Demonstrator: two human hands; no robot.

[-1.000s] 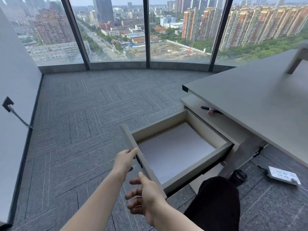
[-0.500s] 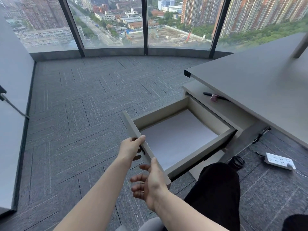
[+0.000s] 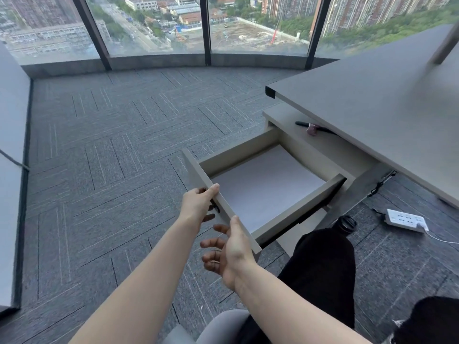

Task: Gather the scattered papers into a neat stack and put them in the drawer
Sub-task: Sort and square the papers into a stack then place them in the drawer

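Drawer (image 3: 250,155): beige, pulled out from the pedestal under the desk, standing open over the carpet; front panel nearest the person

Papers (image 3: 265,187): pale sheet surface lying flat on the drawer bottom, square with the walls; whether one sheet or a stack cannot be told

Left hand (image 3: 198,203): on the drawer's front panel, thumb over the top edge, fingers curled round the outer face beside a small dark handle; it grips the front

Right hand (image 3: 229,252): beside the near corner of the front panel, thumb touching or just at the top edge, fingers spread and loosely bent below, holding nothing

Desk (image 3: 372,95): grey top at right, dark edge corner toward the windows, overhanging the pedestal

Pedestal top (image 3: 283,117): beige ledge behind the drawer, bearing a black pen (image 3: 301,123) and a small pinkish object (image 3: 311,129) touching it, too small to identify

Power strip (image 3: 404,219): white, on the carpet under the desk, white cable leading off right; a black cable hangs from the desk underside near it

Carpet (image 3: 111,145): grey tiles with line pattern

Windows (image 3: 154,23): curved glazing with dark frames, city below

Person's legs: black trousers (image 3: 323,264) at lower right, near the drawer's right corner
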